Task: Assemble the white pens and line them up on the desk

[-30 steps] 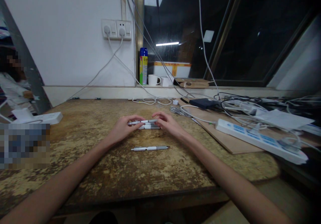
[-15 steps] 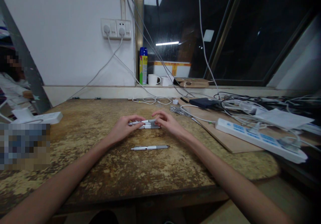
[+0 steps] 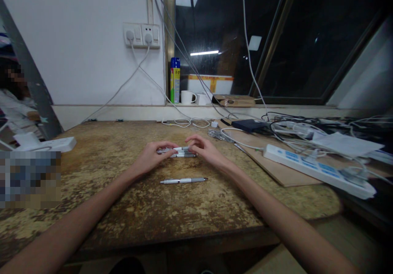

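Note:
Several white-and-grey pens (image 3: 183, 153) lie side by side on the worn wooden table, between my two hands. My left hand (image 3: 153, 155) grips the left end of the upper pen, thumb in front and fingers behind. At its other end, my right hand (image 3: 204, 149) pinches the grey grip with thumb and fingertips; the index finger arches above. The fingers partly hide the pen ends. Nearer to me, one more pen (image 3: 183, 180) lies apart on the table, its tip pointing right, touched by neither hand.
A white power strip (image 3: 319, 171) sits on a brown board (image 3: 291, 176) to the right, with tangled cables (image 3: 294, 131) behind. Another power strip (image 3: 61, 144) lies at left. A spray can (image 3: 175, 81) and a white mug (image 3: 186, 97) stand on the sill. A person (image 3: 15, 102) is at far left.
Hardly anything differs. Both hands keep their hold on the pen, and the separate pen lies where it was; the view has shifted very slightly.

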Demonstrator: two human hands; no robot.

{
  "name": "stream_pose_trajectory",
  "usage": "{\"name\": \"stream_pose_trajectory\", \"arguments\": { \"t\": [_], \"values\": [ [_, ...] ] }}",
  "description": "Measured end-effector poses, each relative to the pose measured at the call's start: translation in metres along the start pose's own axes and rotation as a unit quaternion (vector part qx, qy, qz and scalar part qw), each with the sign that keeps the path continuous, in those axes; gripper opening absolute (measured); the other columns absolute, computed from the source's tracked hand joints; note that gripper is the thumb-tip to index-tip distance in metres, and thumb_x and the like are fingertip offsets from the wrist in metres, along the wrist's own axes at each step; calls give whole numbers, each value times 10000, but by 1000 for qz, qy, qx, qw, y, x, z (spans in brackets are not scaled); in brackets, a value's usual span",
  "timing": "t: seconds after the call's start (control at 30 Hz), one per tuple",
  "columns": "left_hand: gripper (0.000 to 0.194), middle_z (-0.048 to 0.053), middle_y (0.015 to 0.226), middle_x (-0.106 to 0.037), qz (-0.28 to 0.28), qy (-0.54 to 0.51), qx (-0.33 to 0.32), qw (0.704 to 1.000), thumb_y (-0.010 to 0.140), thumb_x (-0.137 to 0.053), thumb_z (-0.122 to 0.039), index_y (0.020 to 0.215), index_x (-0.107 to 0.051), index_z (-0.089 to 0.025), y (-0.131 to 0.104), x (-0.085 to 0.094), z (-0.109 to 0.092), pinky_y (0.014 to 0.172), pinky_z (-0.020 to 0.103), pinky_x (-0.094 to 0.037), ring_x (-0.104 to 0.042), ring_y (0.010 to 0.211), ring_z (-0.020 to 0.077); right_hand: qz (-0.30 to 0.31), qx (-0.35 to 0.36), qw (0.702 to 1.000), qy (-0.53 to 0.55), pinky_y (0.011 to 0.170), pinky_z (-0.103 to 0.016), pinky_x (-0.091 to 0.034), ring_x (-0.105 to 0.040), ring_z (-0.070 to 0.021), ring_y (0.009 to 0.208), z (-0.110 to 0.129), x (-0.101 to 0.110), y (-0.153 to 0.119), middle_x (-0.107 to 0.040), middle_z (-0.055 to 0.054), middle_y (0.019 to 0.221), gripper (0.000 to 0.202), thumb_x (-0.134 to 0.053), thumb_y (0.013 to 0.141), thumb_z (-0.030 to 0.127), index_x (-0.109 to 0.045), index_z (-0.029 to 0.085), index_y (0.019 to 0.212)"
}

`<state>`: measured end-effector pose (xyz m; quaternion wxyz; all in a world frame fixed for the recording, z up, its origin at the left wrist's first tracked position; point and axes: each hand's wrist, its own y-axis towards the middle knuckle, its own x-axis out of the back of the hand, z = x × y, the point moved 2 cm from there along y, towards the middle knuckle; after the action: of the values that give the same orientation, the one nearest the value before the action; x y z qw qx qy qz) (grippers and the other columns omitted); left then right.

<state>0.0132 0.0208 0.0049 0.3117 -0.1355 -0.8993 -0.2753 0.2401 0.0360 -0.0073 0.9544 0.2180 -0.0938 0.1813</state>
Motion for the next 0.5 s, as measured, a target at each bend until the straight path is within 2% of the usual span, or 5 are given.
{"name": "stream_pose_trajectory", "arguments": {
  "t": [0.17,0.33,0.5],
  "values": [
    [300,43,1079,-786,12,0,-2,1000,932,-647,-443,1106,-787,-241,-1,0,-1,875,324,-496,-707,978,225,16,-15,1000,-2,678,-330,-431,-547,-176,655,-3,0,0,-611,21,688,223,-554,875,267,-611,234,1089],
    [323,51,1078,-787,11,2,-2,1000,943,-626,-455,1101,-784,-222,-1,1,-3,916,338,-501,-706,976,227,15,11,1000,-2,748,-328,-436,-585,-174,754,-6,2,1,-645,9,789,282,-628,828,254,-615,219,1107],
    [314,53,1065,-791,7,-6,-6,1000,927,-656,-451,1085,-794,-217,-2,0,-8,902,332,-503,-710,973,237,25,-6,1000,12,704,-311,-405,-535,-168,702,-5,1,0,-585,35,700,295,-595,831,248,-617,224,1124]
  ]
}}
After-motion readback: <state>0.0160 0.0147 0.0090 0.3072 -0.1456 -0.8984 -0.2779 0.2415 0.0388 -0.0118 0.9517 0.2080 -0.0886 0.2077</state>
